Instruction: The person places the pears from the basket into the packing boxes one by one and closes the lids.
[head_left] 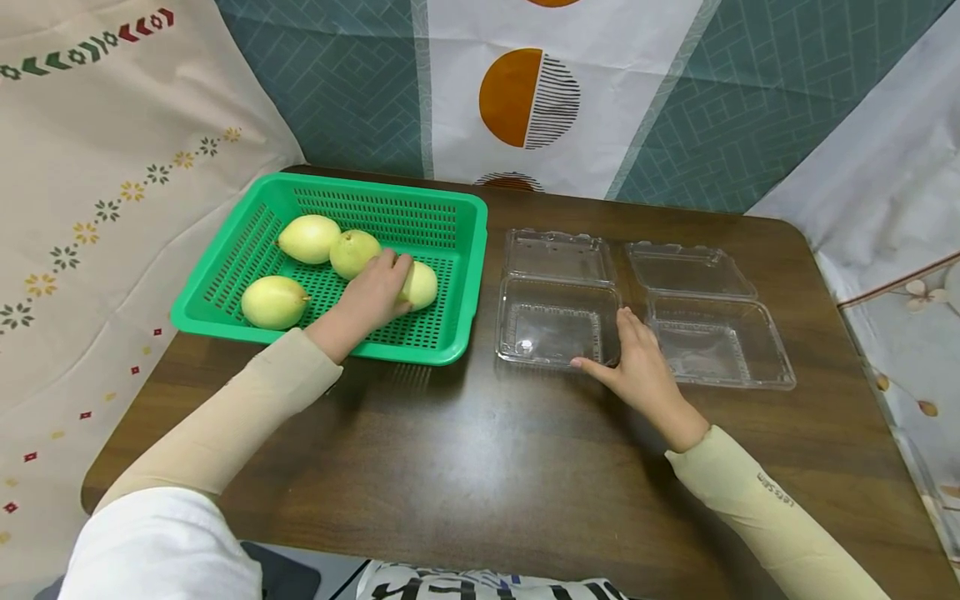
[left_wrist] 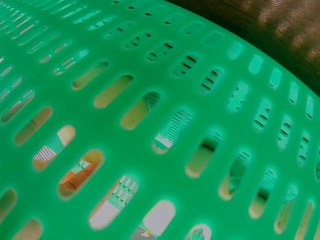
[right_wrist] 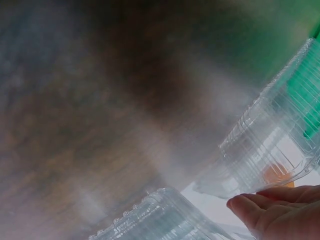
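My left hand (head_left: 367, 296) reaches over the near side of the green basket (head_left: 457, 333), fingers curled round a smooth, pale yellow fruit (head_left: 422, 286). Beside it in the basket lie more such fruits: a greenish one (head_left: 354, 253) touching the hand's far side, another (head_left: 309, 239) at the back left, and a third (head_left: 273, 302) at the front left. My right hand (head_left: 641, 367), its fingers fairly straight and thumb spread, touches the front right corner of a clear plastic clamshell box (head_left: 555, 321). The basket's slotted wall (left_wrist: 165, 120) fills the left wrist view, hiding the left hand there.
A second clear clamshell box (head_left: 705, 337) stands open to the right of the first, both lids folded back. The brown table (head_left: 450, 467) carries everything. A patterned cloth (head_left: 637, 83) hangs behind it, and pale cloths hang on both sides.
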